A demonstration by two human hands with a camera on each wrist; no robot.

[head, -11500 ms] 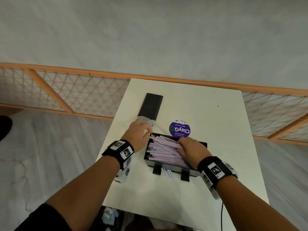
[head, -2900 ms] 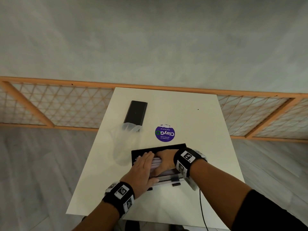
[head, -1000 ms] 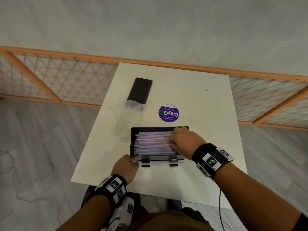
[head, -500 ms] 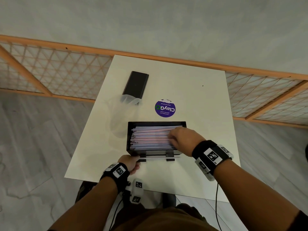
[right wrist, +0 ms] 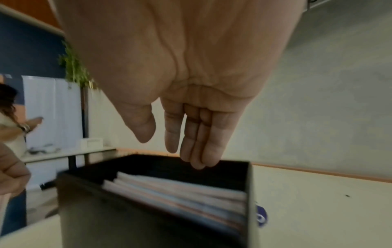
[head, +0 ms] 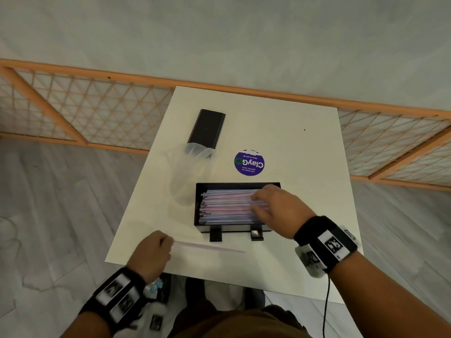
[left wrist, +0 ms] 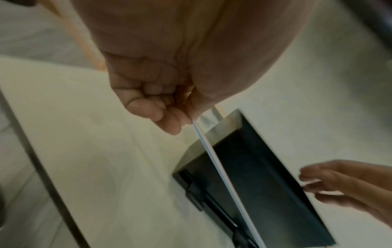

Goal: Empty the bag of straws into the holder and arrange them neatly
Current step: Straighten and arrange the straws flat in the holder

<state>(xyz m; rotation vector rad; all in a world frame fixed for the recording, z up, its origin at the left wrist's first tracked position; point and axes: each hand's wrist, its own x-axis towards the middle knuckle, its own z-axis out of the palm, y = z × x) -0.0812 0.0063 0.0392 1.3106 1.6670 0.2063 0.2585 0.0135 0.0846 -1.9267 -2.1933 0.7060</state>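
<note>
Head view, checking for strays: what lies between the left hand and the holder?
Only the single straw that the left hand pinches, stretching along bare table before the holder; the head view shows it.

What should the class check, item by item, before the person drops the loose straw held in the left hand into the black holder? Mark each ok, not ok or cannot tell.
1. Loose straw held firmly: ok, the left hand pinches one end.
2. Straw lined up with the stack: ok, roughly parallel to the straws in the holder.
3. Holder open on top: ok.
4. Landing spot free: not ok, the right hand rests with straight fingers on the stack.
5. Plastic bag emptied: ok, it lies flat and looks empty.
6. Other strays under the holder: cannot tell.
</note>
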